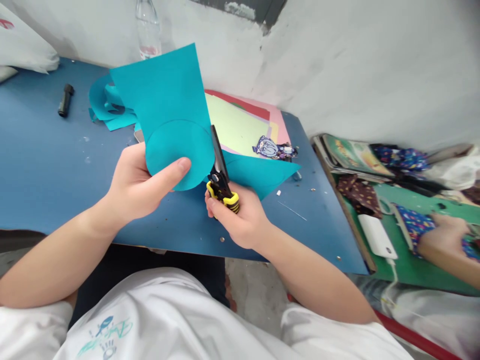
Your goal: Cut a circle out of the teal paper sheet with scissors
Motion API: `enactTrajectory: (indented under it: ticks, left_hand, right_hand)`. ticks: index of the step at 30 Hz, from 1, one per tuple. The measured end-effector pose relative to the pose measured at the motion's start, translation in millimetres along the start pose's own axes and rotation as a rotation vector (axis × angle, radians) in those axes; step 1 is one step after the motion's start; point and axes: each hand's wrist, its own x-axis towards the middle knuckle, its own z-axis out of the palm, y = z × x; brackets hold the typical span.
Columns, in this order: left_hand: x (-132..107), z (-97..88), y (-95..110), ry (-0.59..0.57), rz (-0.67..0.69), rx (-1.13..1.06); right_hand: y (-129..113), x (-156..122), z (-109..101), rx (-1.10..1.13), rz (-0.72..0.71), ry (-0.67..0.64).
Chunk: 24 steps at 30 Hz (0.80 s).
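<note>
My left hand [140, 182] pinches a sheet of teal paper [168, 85], thumb on top and fingers behind. A round outline is drawn on the sheet, and its lower part is cut along the curve. In my right hand [243, 215] are black scissors [219, 160] with yellow-trimmed handles, gripped with the blades pointing up along the circle's right edge. A partly cut teal flap [262, 172] spreads to the right behind the scissors. Whether the blades are parted I cannot tell.
Teal offcuts [105, 102] and a black cylinder [66, 100] lie left on the blue table [37, 165]. Behind are coloured sheets [240, 125], a cartoon cutout [272, 148] and a clear bottle [147, 30]. At right, another person's hand [444, 235] holds patterned cloth near a white power bank [377, 237].
</note>
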Motion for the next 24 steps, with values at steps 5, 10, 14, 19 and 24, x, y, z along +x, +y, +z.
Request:
enactTrajectory:
  ticks: [5, 10, 14, 19, 24]
  left_hand:
    - [-0.1, -5.1, -5.5, -0.037, -0.018, -0.018]
    - [-2.7, -1.9, -5.7, 0.033, -0.022, -0.037]
    - [-5.0, 2.1, -0.3, 0.073, -0.059, -0.048]
    - [-5.2, 2.3, 2.1, 0.097, -0.068, -0.051]
    - [-3.4, 1.5, -6.0, 0.118, -0.038, -0.045]
  right_hand:
    - [0.1, -0.5, -0.5, 0.005, 0.001, -0.005]
    - [-0.2, -0.3, -0.3, 0.001, -0.006, -0.005]
    - [-0.4, -0.3, -0.2, -0.013, -0.012, 0.004]
    - [-0.6, -0.2, 0.0, -0.018, -0.006, 0.015]
    - [-0.6, -0.4, 0.4, -0.011, -0.004, 0.019]
